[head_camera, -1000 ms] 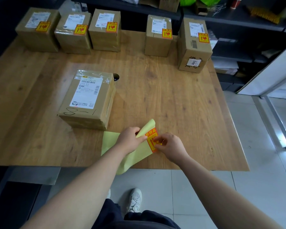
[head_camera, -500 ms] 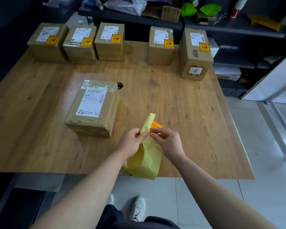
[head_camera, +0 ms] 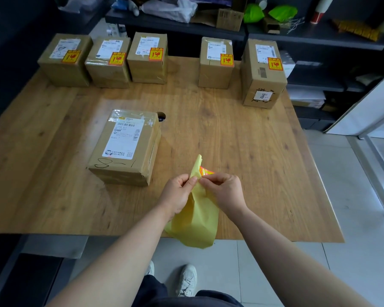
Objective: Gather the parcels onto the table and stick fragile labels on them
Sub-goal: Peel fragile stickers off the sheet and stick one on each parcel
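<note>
My left hand (head_camera: pixel 180 193) pinches a yellow backing sheet (head_camera: pixel 196 222) that hangs over the table's front edge. My right hand (head_camera: pixel 225 191) pinches an orange-red fragile label (head_camera: pixel 204 171) at the sheet's top, partly lifted off it. To the left lies a brown parcel (head_camera: pixel 125 147) with a white shipping slip and no fragile label on its top. Along the far edge of the wooden table (head_camera: pixel 242 151) stand several brown parcels, each with an orange fragile label, such as one at the far left (head_camera: pixel 64 60) and one at the far right (head_camera: pixel 263 74).
A round cable hole (head_camera: pixel 161 116) sits just behind the near parcel. Dark shelves (head_camera: pixel 319 41) with bags, a carton and green items stand behind the table. Grey tiled floor (head_camera: pixel 353 196) lies to the right, and my white shoes (head_camera: pixel 186 280) show below the table edge.
The backing sheet went from lying on the table to hanging upright between my hands. The label has come further off the sheet. The view shifted back a little.
</note>
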`<move>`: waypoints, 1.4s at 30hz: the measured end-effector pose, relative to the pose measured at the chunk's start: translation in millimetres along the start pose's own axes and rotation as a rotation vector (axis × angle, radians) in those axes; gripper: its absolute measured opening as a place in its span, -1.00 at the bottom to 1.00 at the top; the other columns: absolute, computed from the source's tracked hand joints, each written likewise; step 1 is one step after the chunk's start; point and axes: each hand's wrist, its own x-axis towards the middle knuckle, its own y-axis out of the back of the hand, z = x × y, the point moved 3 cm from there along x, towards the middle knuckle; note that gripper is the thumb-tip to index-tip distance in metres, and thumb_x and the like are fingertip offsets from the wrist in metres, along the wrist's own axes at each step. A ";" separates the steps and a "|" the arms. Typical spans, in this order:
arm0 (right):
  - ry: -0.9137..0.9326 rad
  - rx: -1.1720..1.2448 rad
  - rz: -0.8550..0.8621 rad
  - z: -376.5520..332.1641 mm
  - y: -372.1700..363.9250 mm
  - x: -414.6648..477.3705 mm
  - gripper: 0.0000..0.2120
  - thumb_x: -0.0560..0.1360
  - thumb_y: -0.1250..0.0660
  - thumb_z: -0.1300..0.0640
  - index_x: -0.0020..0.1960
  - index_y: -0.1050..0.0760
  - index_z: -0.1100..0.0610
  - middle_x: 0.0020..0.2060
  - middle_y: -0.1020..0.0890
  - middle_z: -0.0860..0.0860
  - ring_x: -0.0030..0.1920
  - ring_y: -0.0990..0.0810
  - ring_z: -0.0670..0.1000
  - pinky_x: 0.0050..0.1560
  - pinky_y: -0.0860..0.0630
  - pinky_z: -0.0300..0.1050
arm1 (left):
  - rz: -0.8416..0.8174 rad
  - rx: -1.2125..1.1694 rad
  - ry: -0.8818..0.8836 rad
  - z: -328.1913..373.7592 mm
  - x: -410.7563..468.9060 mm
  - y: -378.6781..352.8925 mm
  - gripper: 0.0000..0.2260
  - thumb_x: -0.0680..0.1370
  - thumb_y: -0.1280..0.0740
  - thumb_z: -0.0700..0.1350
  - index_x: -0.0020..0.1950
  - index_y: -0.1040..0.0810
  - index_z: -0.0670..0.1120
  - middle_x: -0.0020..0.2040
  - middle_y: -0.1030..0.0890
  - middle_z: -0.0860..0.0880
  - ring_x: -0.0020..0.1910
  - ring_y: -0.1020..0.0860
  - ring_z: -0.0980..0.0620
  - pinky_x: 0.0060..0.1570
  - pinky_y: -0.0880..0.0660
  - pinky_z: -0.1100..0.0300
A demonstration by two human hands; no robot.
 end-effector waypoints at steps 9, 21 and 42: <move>-0.019 -0.076 -0.006 -1.3 9.0 0.6 -0.85 0.46 -0.41 0.15 -0.23 -0.61 0.21 -0.32 -0.68 0.05 -0.50 -0.45 -0.21 -0.47 -0.35 -0.37 | 0.047 0.194 -0.042 3.3 3.1 -0.9 -0.76 0.60 -0.25 -0.01 -0.18 -0.59 -0.08 -0.33 -0.58 -0.12 -0.35 -0.49 0.01 -0.30 -0.42 0.08; -0.205 -0.055 0.185 6.0 64.1 3.2 -0.83 0.49 -0.33 0.16 -0.22 -0.59 0.23 -0.34 -0.69 -0.01 -0.26 -0.60 0.03 -0.23 -0.55 -0.05 | 0.238 0.827 -0.078 8.8 27.5 9.3 -0.66 0.61 -0.18 -0.03 -0.36 -0.28 -0.06 -0.36 -0.41 -0.02 -0.37 -0.38 -0.06 -0.44 -0.14 0.10; -0.160 0.113 0.242 -33.7 65.0 -1.4 -0.84 0.36 -0.36 0.19 -0.29 -0.59 0.29 -0.40 -0.60 0.06 -0.34 -0.48 -0.03 -0.28 -0.42 -0.14 | 0.059 0.520 -0.344 59.6 5.7 -55.9 -0.82 0.48 -0.39 0.05 -0.11 -0.52 -0.05 -0.17 -0.60 0.09 -0.16 -0.56 0.08 -0.12 -0.52 0.10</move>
